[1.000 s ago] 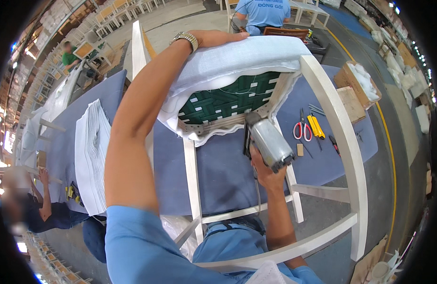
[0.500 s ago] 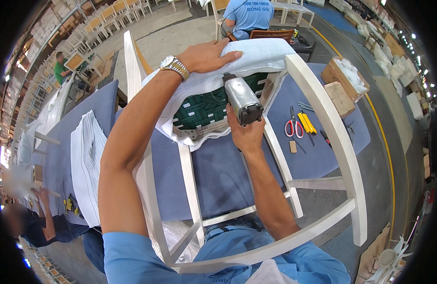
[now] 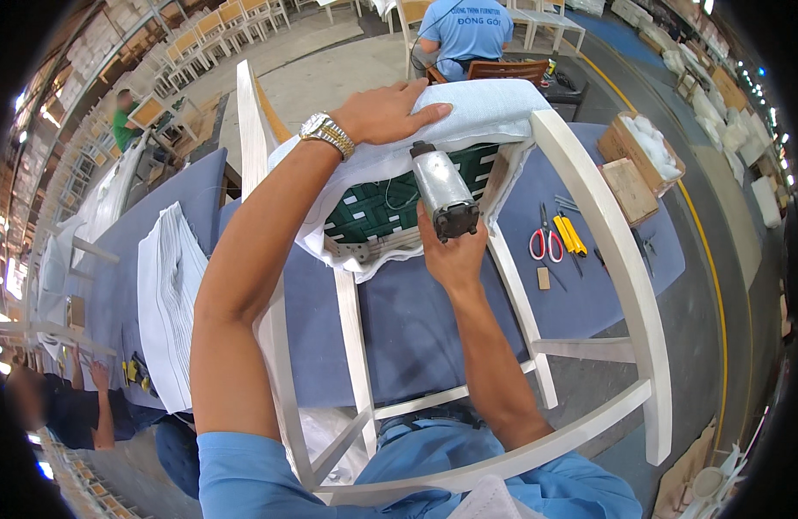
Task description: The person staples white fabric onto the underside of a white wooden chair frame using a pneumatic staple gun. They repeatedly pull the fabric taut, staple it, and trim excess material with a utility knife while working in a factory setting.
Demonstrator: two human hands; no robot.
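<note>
Blue table (image 3: pixel 416 329), scissors (image 3: pixel 542 242), fabric stack (image 3: pixel 165 303)

Head fisheye, looking down, close over workbench (image 3: pixel 434 329).

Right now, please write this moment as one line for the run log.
left hand: pressing white fabric onto upturned chair seat | right hand: holding pneumatic stapler at green webbing | white chair frame: upside down on blue table

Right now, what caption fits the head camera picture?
Left hand presses white fabric on an upturned chair; right hand holds a stapler.
</note>
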